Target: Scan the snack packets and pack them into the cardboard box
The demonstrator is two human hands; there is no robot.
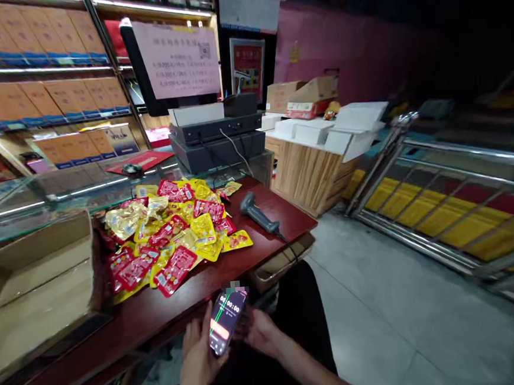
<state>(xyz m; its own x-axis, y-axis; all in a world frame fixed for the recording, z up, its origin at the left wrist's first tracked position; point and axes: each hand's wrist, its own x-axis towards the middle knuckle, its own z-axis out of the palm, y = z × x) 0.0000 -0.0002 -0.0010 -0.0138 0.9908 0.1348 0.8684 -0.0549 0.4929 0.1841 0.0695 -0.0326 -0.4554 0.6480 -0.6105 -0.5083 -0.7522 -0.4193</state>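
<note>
We hold a phone (226, 320) low in front of us, just off the near edge of the counter (270, 248), below its dark red top. Our left hand (199, 357) is wrapped around the phone from beneath and from its left side, fingers closed on it. Our right hand (260, 333) is cupped against the phone's right edge, its fingers curled behind the case, so both hands are gripping it. The lit screen faces up toward us and shows a row of white digits above a green line and a reddish patch.

On the counter, toward its middle, lies a loose heap of red and yellow snack packets (171, 238), spread out and overlapping. Just beside the heap, near the counter's right edge, a grey barcode scanner (258, 212) lies on its side with its cable trailing toward the near right corner. At the counter's left end stands an open cardboard box (37, 281), touching the heap. At the far edge sits a till (217, 139) with a screen.
</note>
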